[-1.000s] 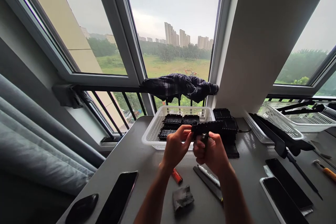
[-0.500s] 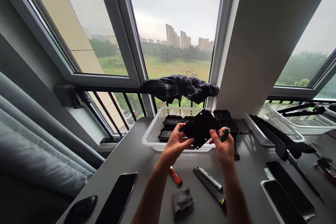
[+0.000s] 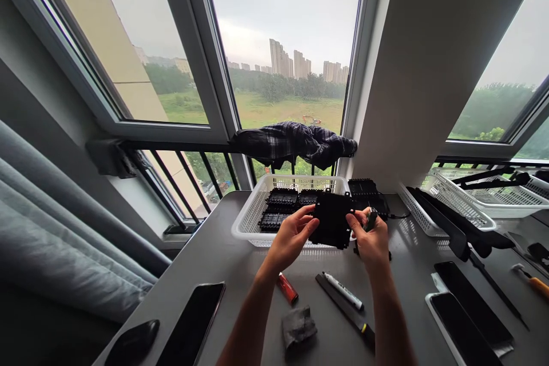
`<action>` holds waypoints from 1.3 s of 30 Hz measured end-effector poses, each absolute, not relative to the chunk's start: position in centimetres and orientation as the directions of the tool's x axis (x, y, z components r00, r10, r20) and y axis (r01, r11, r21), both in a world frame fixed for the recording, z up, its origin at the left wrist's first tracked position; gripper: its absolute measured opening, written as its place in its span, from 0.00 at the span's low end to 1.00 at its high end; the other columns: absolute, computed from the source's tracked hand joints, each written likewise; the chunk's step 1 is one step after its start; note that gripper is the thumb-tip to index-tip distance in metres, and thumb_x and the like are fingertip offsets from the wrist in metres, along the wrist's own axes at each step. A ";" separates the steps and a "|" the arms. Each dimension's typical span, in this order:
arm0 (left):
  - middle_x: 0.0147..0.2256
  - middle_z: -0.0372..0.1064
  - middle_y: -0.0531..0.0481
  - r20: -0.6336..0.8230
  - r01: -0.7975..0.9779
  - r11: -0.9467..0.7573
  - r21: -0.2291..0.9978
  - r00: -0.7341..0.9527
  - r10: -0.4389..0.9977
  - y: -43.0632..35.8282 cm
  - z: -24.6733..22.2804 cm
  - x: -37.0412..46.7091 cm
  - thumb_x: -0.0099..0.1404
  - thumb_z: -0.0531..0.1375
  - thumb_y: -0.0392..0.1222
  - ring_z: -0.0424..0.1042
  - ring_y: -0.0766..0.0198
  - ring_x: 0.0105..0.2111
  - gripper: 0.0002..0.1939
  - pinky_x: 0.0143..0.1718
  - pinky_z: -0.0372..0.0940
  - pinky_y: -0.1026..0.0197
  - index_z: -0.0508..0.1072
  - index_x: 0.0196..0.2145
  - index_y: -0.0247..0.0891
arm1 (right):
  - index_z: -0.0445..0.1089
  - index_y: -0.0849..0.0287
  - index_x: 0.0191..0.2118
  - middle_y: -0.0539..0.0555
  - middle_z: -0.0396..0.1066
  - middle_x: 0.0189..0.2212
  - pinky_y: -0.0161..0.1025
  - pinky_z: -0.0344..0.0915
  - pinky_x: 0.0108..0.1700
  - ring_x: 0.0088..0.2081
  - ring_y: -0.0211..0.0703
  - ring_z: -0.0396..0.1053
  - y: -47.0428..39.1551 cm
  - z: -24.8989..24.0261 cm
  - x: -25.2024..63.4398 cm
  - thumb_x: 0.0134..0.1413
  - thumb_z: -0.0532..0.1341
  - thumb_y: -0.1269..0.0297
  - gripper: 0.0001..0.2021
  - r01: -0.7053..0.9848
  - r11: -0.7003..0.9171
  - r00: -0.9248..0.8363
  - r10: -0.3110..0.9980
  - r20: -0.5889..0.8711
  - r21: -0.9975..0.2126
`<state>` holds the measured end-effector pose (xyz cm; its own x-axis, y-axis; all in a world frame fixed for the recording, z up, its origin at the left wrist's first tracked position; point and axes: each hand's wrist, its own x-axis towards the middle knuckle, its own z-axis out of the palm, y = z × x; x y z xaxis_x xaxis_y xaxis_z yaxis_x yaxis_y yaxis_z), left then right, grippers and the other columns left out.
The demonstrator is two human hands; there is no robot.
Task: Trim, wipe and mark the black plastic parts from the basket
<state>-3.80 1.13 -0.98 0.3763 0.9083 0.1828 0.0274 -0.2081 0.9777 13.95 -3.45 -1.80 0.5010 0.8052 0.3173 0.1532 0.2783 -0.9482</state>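
A flat black plate (image 3: 332,218) with small tabs along its edges is held up in front of the white basket (image 3: 246,229). My left hand (image 3: 294,235) pinches its left edge between thumb and fingers. At the right edge, my right hand (image 3: 369,235) grips the plate and also has a small dark green tool (image 3: 371,217) in its fingers. Several black ridged parts (image 3: 281,197) lie inside the basket, and more black parts (image 3: 363,187) are stacked just to its right.
Nearer me lie a red lighter (image 3: 287,288), a white marker (image 3: 343,291), a dark flat strip (image 3: 343,311) and a grey folded cloth (image 3: 299,327). Phones (image 3: 463,329) and another white basket (image 3: 446,211) are at right; a phone (image 3: 191,323) and mouse (image 3: 132,343) at left.
The black plate has turned from a tilted diamond position to nearly square with the view. Both hands have shifted slightly right and still hold it.
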 end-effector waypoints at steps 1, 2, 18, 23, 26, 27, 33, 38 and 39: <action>0.31 0.73 0.51 0.181 0.008 -0.198 0.980 0.365 0.913 1.1 -0.9 -3.8 0.60 0.61 0.51 0.73 0.61 0.35 0.25 0.38 0.67 0.61 0.69 0.51 0.35 | 0.60 0.57 0.23 0.45 0.60 0.22 0.35 0.56 0.28 0.24 0.35 0.58 -3.5 -1.8 14.0 0.46 0.67 0.52 0.18 0.150 0.269 0.484 0.819 0.308 -0.951; 0.30 0.73 0.51 0.175 -0.004 -0.186 0.983 0.357 0.918 1.1 -0.9 -3.8 0.59 0.62 0.50 0.73 0.61 0.34 0.25 0.37 0.67 0.61 0.68 0.51 0.35 | 0.59 0.57 0.23 0.45 0.60 0.22 0.35 0.56 0.29 0.24 0.35 0.58 -3.5 -1.7 13.9 0.46 0.67 0.53 0.18 0.142 0.264 0.467 0.832 0.300 -0.954; 0.33 0.76 0.47 0.186 0.093 -0.213 0.973 0.238 0.953 0.8 -0.7 -3.6 0.58 0.58 0.39 0.77 0.57 0.33 0.13 0.34 0.70 0.59 0.65 0.42 0.39 | 0.55 0.56 0.24 0.46 0.49 0.21 0.33 0.38 0.22 0.23 0.35 0.40 -5.1 -0.6 11.2 0.49 0.54 0.44 0.19 -0.420 0.037 -0.052 0.997 0.065 -0.907; 0.34 0.76 0.47 0.235 0.092 -0.272 0.958 0.294 0.926 0.2 -0.2 -3.5 0.59 0.57 0.37 0.78 0.58 0.35 0.10 0.36 0.69 0.61 0.63 0.40 0.39 | 0.55 0.57 0.20 0.46 0.49 0.18 0.33 0.39 0.22 0.23 0.34 0.41 -4.1 -1.1 10.0 0.44 0.55 0.48 0.18 -0.458 -0.037 -0.108 0.994 0.014 -0.888; 0.35 0.77 0.47 0.262 0.116 -0.311 0.943 0.314 0.912 -0.2 0.1 -3.5 0.60 0.55 0.35 0.78 0.58 0.36 0.08 0.38 0.69 0.60 0.64 0.39 0.39 | 0.55 0.57 0.18 0.46 0.49 0.17 0.33 0.39 0.22 0.22 0.34 0.42 -3.9 -1.3 9.6 0.42 0.55 0.49 0.17 -0.477 -0.057 -0.066 0.997 -0.029 -0.877; 0.35 0.77 0.47 0.267 0.123 -0.320 0.939 0.324 0.908 -0.3 0.2 -3.5 0.60 0.55 0.35 0.78 0.58 0.36 0.08 0.39 0.70 0.60 0.64 0.39 0.40 | 0.55 0.57 0.18 0.46 0.50 0.17 0.33 0.39 0.22 0.22 0.34 0.42 -3.8 -1.3 9.5 0.42 0.55 0.50 0.16 -0.482 -0.065 -0.064 0.997 -0.039 -0.874; 0.36 0.78 0.49 0.290 0.131 -0.349 0.928 0.337 0.896 -0.6 0.3 -3.6 0.59 0.55 0.34 0.79 0.57 0.38 0.09 0.41 0.70 0.59 0.66 0.39 0.41 | 0.54 0.56 0.17 0.45 0.48 0.16 0.33 0.37 0.21 0.20 0.33 0.41 -3.8 -1.4 9.3 0.40 0.55 0.52 0.15 -0.535 -0.109 -0.074 0.994 -0.081 -0.838; 0.37 0.78 0.48 0.316 0.160 -0.383 0.910 0.331 0.889 -0.6 0.3 -3.7 0.60 0.55 0.34 0.79 0.57 0.39 0.08 0.42 0.70 0.58 0.66 0.38 0.41 | 0.53 0.56 0.17 0.45 0.47 0.16 0.32 0.39 0.20 0.21 0.34 0.42 -3.7 -1.3 9.6 0.39 0.56 0.53 0.14 -0.599 -0.139 -0.062 0.990 -0.128 -0.788; 0.37 0.78 0.47 0.320 0.164 -0.387 0.907 0.328 0.889 -0.6 0.3 -3.7 0.60 0.55 0.34 0.78 0.57 0.39 0.08 0.43 0.70 0.58 0.66 0.39 0.41 | 0.53 0.56 0.18 0.45 0.46 0.17 0.32 0.40 0.20 0.21 0.34 0.42 -3.7 -1.2 9.7 0.39 0.55 0.53 0.14 -0.615 -0.139 -0.056 0.990 -0.133 -0.776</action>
